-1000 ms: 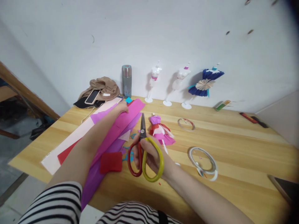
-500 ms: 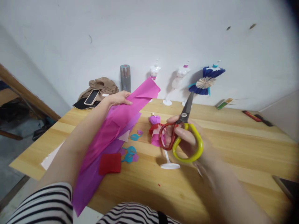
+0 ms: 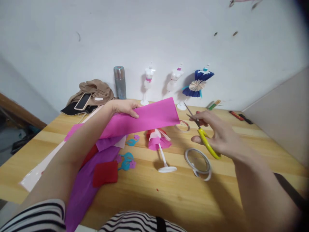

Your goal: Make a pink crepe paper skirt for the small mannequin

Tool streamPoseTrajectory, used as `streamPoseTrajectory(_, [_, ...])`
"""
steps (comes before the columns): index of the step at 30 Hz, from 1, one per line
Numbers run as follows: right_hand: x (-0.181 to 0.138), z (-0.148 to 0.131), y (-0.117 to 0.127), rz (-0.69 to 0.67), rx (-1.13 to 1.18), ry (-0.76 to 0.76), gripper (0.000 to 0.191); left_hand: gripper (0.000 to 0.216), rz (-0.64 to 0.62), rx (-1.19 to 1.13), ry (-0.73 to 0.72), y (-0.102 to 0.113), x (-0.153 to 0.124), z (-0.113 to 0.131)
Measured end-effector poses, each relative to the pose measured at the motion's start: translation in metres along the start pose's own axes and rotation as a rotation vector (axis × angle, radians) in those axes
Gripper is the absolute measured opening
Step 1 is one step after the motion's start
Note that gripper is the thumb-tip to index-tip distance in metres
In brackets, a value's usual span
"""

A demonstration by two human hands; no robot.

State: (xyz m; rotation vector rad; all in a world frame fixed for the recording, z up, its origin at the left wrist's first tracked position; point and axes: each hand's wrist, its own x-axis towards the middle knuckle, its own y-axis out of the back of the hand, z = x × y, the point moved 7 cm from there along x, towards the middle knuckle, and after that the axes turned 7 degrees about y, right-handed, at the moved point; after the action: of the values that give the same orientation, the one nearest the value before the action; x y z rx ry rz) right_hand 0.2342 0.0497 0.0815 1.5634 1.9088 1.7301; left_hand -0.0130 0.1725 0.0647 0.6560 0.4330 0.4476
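My left hand (image 3: pixel 126 108) grips a folded length of bright pink crepe paper (image 3: pixel 154 114), thumb on top. Its free end points right, above the table. In my right hand (image 3: pixel 212 129) is a pair of scissors (image 3: pixel 204 140) with a yellow handle, blades slightly parted and pointing up-left, just right of the paper's end and apart from it. Below the paper a small dress form (image 3: pixel 163 158) lies on its side in a pink and red skirt (image 3: pixel 158 140); its upper part is hidden. Purple paper (image 3: pixel 84 187) and a folded red piece (image 3: pixel 105 174) lie under my left arm.
Rolls of white tape (image 3: pixel 209 166) lie below my right hand. Blue and purple cutouts (image 3: pixel 126 161) are left of the dress form. Along the wall stand a thermos (image 3: pixel 120 82), white dress forms (image 3: pixel 149 77) and one in blue (image 3: pixel 198 83). A phone (image 3: pixel 82 101) rests on brown cloth (image 3: pixel 96 90).
The pink paper has swung down to nearly level. My right hand has turned the scissors toward the paper's end and moved right, uncovering the tape. The view has shifted right.
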Motion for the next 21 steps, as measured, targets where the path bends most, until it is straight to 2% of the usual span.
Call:
streamPoseTrajectory(2, [-0.005, 0.0, 0.005, -0.008, -0.12, 0.05, 0.036, 0.045, -0.13, -0.087, 0.018, -0.015, 0.005, -0.003])
streamPoseTrajectory(4, [-0.01, -0.001, 0.008, -0.028, -0.229, 0.112, 0.035, 0.04, -0.142, -0.084, 0.042, -0.021, 0.009, -0.007])
streamPoseTrajectory(8, [-0.012, -0.004, 0.01, -0.099, -0.372, 0.222, 0.037, 0.036, -0.068, 0.018, 0.066, -0.032, 0.017, -0.012])
streamPoseTrajectory(10, [-0.009, -0.004, 0.009, -0.124, -0.402, 0.25, 0.036, 0.045, 0.012, 0.068, 0.045, -0.035, 0.02, -0.012])
streamPoseTrajectory(13, [-0.005, -0.002, 0.003, -0.154, -0.357, 0.234, 0.035, 0.061, 0.057, 0.03, -0.025, -0.041, 0.023, -0.012])
streamPoseTrajectory(18, [-0.002, 0.004, -0.004, -0.145, -0.188, 0.136, 0.037, 0.038, 0.065, 0.004, -0.114, -0.039, 0.019, -0.01])
streamPoseTrajectory(21, [-0.003, 0.006, -0.005, -0.119, -0.144, 0.126, 0.035, 0.039, 0.092, 0.013, -0.1, -0.034, 0.012, -0.008])
